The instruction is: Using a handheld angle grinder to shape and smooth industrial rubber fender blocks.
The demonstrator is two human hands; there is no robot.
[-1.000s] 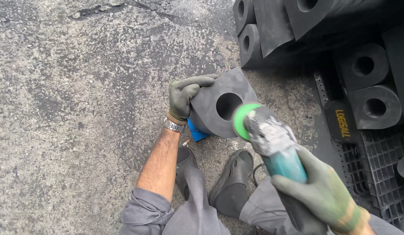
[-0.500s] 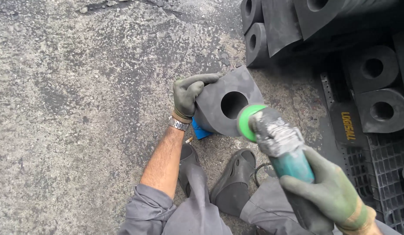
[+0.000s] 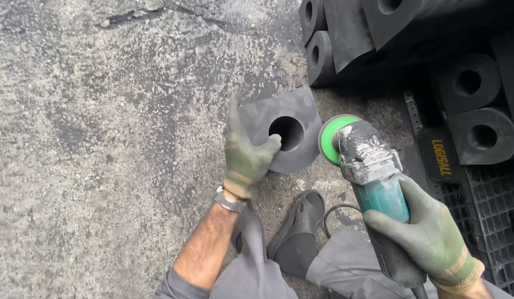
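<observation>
Left hand: the left hand (image 3: 245, 150), in a worn grey-green work glove, rests against the left side of the dark grey rubber block with a round hole through it (image 3: 284, 130); the fingers point upward along the block's edge and the thumb hooks over toward the hole, so the hand clasps the block loosely rather than squeezing it.
Right hand: the right hand (image 3: 428, 235), gloved the same way, is wrapped tight around the rear body of the teal angle grinder with a dusty grey head and green disc (image 3: 367, 166).
Block: it stands tilted on the rough concrete floor (image 3: 102, 138), just in front of the person's knees, its holed face turned up toward the camera.
Grinder disc: the green disc sits just beside the block's right edge; whether it touches cannot be told.
Wrist: a metal wristwatch (image 3: 229, 202) shows below the left glove.
Foot: a dark grey clog (image 3: 298, 232) lies below the block, beside the grey trouser legs.
Background: a stack of similar black rubber blocks with holes (image 3: 473, 105) lies at upper right, on a black plastic pallet (image 3: 489, 216).
</observation>
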